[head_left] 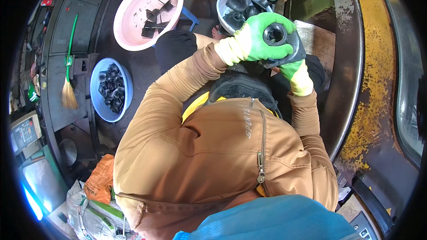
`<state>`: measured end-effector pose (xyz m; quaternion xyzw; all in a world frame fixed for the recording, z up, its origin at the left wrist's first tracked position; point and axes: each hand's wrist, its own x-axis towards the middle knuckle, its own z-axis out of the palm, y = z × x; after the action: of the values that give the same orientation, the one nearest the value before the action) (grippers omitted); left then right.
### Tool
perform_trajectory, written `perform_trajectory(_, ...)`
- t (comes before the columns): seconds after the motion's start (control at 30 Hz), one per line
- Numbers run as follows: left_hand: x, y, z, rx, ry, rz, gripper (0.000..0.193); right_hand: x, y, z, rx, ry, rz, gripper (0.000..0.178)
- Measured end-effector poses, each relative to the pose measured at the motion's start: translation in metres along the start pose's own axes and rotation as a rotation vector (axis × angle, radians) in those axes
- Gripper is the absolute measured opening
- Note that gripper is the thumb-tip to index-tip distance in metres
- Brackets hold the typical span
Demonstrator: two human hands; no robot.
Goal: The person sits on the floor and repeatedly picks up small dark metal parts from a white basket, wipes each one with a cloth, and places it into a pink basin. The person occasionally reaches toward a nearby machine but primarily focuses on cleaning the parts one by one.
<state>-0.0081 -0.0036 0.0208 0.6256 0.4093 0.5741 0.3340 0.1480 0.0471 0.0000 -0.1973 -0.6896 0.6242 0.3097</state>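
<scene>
- Nearest: blue cloth, then the worker's tan jacket, both forearms reaching out past the waist.
- Black part is up in the hands, out beyond the waist, right of the body's midline. Round collar on a flat plate, bore turned up toward the worker's head.
- Left hand: green glove curled round the collar, thumb one side, fingers the other, pinching it.
- Right hand: lower, against the plate's near edge. Fingers hidden underneath; can't tell if they're closed.
- Key relation: left has the collar from the upper left, right is nearer the plate's bare corner, which points right and toward the worker. Plate's long axis: can't tell, glove covers too much.
- Just past the hands: pale basin with larger dark pieces.
- Off left: blue tub of small black pieces.
- Farther out, left: pink basin, a few dark finned pieces inside.
</scene>
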Motion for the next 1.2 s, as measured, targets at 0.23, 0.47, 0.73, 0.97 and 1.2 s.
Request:
perform_trajectory(0.23, -0.001, 0.000, -0.011, -0.105, -0.307, 0.000, 0.036, -0.014, 0.014, -0.031, 0.259, -0.284, 0.201, 0.053)
perform_trajectory(0.47, 0.020, 0.000, -0.025, -0.369, -0.814, -0.042, 0.039, -0.022, 0.049, -0.017, 0.659, -0.198, 0.369, 0.053)
perform_trajectory(0.73, 0.011, 0.010, -0.006, 0.090, -0.014, -0.023, 0.057, 0.011, 0.028, -0.007, -0.239, 0.099, -0.282, 0.053)
perform_trajectory(0.97, 0.004, -0.008, 0.013, 0.140, 0.191, 0.203, 0.046, 0.007, 0.027, 0.024, 0.104, 0.375, -0.161, 0.039)
perform_trajectory(1.2, 0.000, 0.007, -0.005, 0.015, -0.103, 0.115, 0.043, -0.006, -0.018, -0.001, -0.105, -0.073, -0.031, 0.052)
